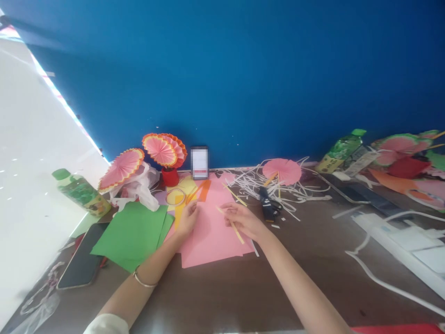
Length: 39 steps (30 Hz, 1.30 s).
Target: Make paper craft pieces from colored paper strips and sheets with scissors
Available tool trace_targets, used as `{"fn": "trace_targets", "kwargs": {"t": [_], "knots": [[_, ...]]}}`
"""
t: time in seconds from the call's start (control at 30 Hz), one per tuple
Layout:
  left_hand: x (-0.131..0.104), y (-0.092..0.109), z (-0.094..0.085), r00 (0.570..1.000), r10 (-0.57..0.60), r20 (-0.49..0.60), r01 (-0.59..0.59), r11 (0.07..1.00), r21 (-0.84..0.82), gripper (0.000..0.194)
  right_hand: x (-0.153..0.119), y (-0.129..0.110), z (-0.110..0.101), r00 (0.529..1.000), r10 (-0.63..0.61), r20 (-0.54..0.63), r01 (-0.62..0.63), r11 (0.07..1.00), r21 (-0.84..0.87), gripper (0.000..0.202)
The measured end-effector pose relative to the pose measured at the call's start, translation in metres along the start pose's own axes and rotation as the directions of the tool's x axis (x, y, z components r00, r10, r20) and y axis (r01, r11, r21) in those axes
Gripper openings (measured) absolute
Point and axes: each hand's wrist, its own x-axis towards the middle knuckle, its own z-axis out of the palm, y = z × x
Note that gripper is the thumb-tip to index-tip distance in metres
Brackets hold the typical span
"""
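Note:
My right hand (243, 221) pinches a thin pale-yellow strip (238, 233), which slants across the right side of the pink paper sheets (212, 246). My left hand (187, 219) is above the left part of the same sheets, its fingers curled together; whether anything is in them I cannot make out. Just beyond it lie orange paper pieces (204, 190) and a yellow sheet (184, 186) with a round ring (175, 197) on it. Another yellow strip (235, 194) rests past my right hand. Green paper sheets (134, 234) lie left of my left hand.
Pleated paper fans (160, 150) and a white plastic bag (149, 183) stand at the back left, near a bottle (81, 192) and a dark phone (83, 257). White paper strips (243, 178), a pink pleated disc (282, 171), a second bottle (340, 150) and a power strip (399, 250) occupy the right.

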Motion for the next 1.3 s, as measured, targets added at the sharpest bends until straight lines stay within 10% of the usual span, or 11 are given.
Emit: {"fn": "trace_targets", "kwargs": {"t": [0.33, 1.3], "knots": [[0.003, 0.001, 0.003, 1.0, 0.008, -0.013, -0.007, 1.0, 0.021, 0.026, 0.028, -0.01, 0.041, 0.959, -0.274, -0.074, 0.189, 0.813, -0.55, 0.03], [-0.002, 0.01, 0.004, 0.985, 0.13, 0.115, -0.149, 0.974, 0.171, 0.024, 0.037, 0.018, 0.047, 0.911, -0.33, -0.249, 0.182, 0.861, -0.476, 0.033]]}}
